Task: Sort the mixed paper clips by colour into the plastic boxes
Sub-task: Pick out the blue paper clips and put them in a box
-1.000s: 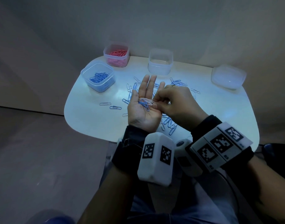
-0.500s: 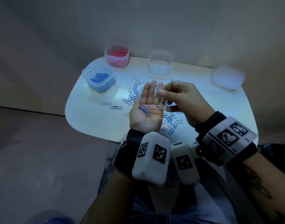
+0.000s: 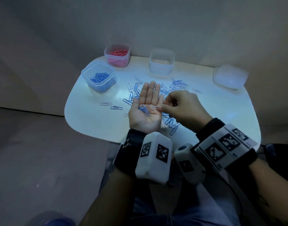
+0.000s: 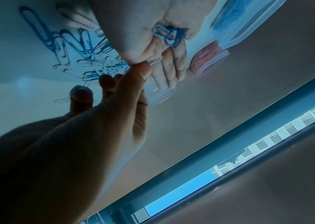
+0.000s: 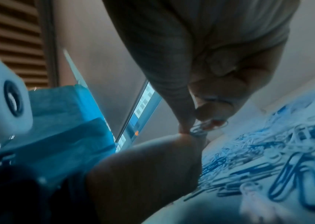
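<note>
We note the left hand (image 3: 145, 110) at frame centre, palm up with fingers straight, carrying a small bunch of blue paper clips (image 3: 144, 110) on the palm. The right hand (image 3: 182, 108) pinches a single white paper clip (image 3: 154, 107) between thumb and forefinger, over the left palm. Mixed blue and white loose clips (image 3: 171, 123) lie on the white rounded tabletop (image 3: 91, 121) beneath both hands. At upper left we see a clear plastic box of blue clips (image 3: 99, 77) and a clear plastic box of red clips (image 3: 117, 54).
</note>
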